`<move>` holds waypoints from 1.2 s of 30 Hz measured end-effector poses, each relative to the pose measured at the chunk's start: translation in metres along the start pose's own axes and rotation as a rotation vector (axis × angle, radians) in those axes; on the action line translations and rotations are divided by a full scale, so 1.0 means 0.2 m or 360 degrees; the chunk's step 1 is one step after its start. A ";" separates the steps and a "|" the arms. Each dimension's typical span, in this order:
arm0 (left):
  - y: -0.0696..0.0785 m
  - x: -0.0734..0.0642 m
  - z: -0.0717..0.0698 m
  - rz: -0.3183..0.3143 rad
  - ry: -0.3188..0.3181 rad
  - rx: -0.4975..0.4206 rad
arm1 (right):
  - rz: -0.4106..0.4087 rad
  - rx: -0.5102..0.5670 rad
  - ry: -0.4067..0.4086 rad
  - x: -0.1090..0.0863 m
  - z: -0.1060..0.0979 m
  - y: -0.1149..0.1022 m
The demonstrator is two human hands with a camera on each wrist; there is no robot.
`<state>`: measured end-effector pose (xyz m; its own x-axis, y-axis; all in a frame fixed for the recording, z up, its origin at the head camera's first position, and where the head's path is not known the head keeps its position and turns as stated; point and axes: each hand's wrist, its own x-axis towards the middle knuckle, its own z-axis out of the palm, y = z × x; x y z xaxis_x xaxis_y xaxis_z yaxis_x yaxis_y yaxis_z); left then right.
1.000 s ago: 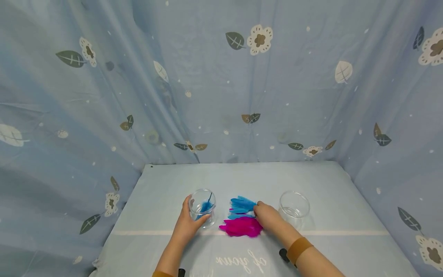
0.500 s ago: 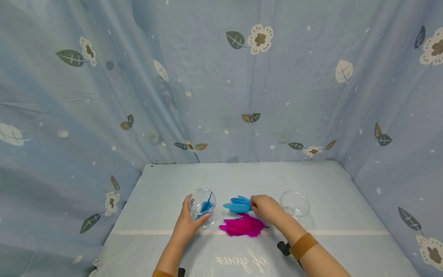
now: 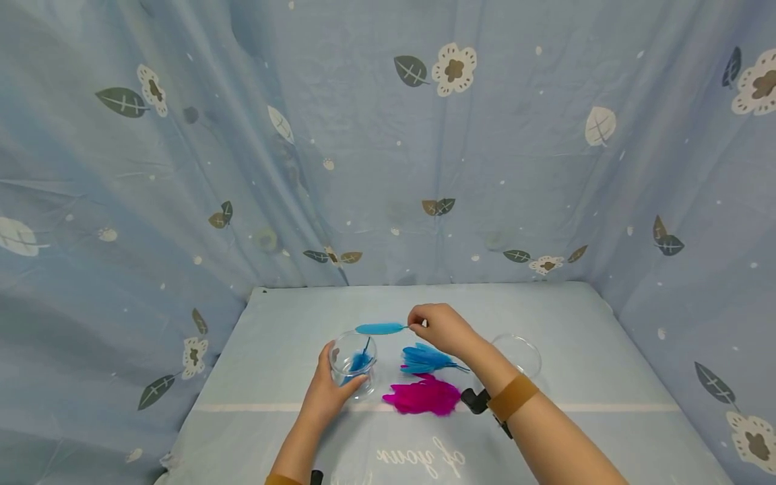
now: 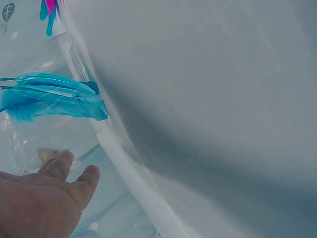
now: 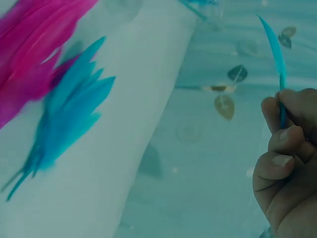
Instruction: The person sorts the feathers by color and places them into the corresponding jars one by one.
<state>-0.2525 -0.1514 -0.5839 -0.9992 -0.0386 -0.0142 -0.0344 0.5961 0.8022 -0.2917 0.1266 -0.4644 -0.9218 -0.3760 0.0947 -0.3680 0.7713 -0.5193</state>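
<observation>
My left hand [image 3: 327, 391] grips a clear glass jar [image 3: 374, 362], thumb in front and fingers round its far left side. Blue feathers [image 4: 54, 96] lie inside the jar with their quills upward. My right hand [image 3: 442, 328] pinches the quill of a single blue feather [image 3: 378, 329] between thumb and fingertips. That feather is held level above the table, its tip reaching over the jar's back right rim. In the right wrist view, the feather [image 5: 274, 47] points up from the curled fingers. Below this hand lies a fanned bunch of blue feathers [image 3: 424, 358].
A pile of magenta feathers [image 3: 421, 396] lies just in front of the blue bunch. A second clear jar [image 3: 538, 357] stands at the right, partly hidden by my right forearm. A patterned curtain [image 3: 388, 135] hangs behind the pale tabletop [image 3: 291, 323].
My right hand has risen from the blue bunch and moved up and back, drawing out one blue feather. The other blue feathers are back on the table. The left hand and its jar keep still.
</observation>
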 end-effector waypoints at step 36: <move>-0.01 -0.01 -0.01 0.0106 0.0004 -0.0009 | -0.0324 -0.0444 -0.0319 0.22 0.39 -0.32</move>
<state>-0.2503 -0.1547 -0.5845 -0.9992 -0.0010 0.0408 0.0323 0.5927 0.8048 -0.2995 0.0201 -0.4927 -0.7945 -0.6071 -0.0103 -0.5852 0.7701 -0.2539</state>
